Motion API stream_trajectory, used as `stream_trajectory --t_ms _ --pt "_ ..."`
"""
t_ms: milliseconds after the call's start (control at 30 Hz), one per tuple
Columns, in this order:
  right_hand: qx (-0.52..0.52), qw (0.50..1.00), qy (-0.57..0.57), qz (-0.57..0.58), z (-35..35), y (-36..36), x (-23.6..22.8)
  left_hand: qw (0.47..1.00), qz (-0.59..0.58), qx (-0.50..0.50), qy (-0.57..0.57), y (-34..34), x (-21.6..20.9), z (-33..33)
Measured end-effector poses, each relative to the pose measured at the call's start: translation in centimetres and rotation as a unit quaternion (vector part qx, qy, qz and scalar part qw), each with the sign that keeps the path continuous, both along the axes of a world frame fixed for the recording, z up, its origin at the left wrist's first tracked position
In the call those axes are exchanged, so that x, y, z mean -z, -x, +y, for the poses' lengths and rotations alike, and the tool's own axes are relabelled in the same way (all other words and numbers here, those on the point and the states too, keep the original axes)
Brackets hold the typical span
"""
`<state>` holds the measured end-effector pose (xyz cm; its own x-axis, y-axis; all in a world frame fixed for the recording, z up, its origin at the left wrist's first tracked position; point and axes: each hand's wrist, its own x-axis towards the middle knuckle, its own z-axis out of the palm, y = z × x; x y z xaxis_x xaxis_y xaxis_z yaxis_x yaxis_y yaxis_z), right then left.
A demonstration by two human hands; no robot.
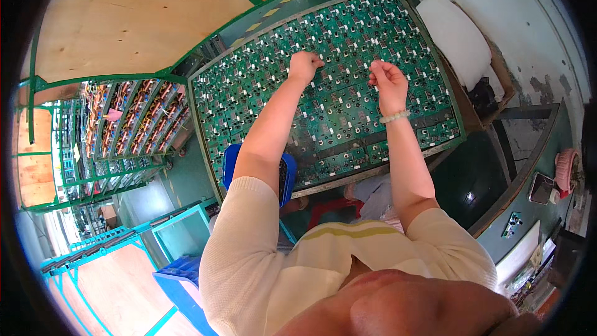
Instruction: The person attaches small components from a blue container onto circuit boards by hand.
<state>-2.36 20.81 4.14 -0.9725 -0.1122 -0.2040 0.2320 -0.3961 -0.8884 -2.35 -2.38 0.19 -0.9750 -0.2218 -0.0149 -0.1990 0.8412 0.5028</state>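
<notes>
Many green circuit boards [329, 96] lie edge to edge over the table in front of me, dotted with small white and black parts. Over the middle of them, my left hand [303, 67] is closed in a pinch, its fingertips close to a white part. To its right, my right hand [390, 85] also pinches with thumb and forefinger, just above the boards; a pale bracelet circles that wrist. Whatever either pinch holds is too small to make out. A blue bin [286, 180] sits at the table's near edge, partly hidden under my left forearm.
A green rack [134, 118] loaded with coils and boards stands at the left. Right of the table, a cardboard box [497, 78] holds white sheeting and a black bag. A side bench [507, 211] carries a small board and a dark-screened device. Wooden panels [143, 18] rise behind.
</notes>
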Motion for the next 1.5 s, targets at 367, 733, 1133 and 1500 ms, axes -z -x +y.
stream_trajectory --t_ms 367,733,1133,1500 --pt "0.015 1.0 0.015 -0.003 0.1 0.2 -0.1 0.995 -0.05 -0.089 -0.02 0.6 -1.7 0.0" --pt "0.004 1.0 0.004 -0.009 0.1 0.2 0.1 0.969 -0.198 -0.105 0.102 2.4 -1.3 1.6" --pt "0.018 0.999 -0.021 0.018 0.0 0.3 0.4 0.949 -0.062 -0.224 -0.211 1.0 -0.7 -0.3" --pt "-0.003 1.0 0.016 -0.017 -0.5 0.3 -0.1 0.967 -0.227 -0.1 -0.057 3.6 -1.8 -1.4"
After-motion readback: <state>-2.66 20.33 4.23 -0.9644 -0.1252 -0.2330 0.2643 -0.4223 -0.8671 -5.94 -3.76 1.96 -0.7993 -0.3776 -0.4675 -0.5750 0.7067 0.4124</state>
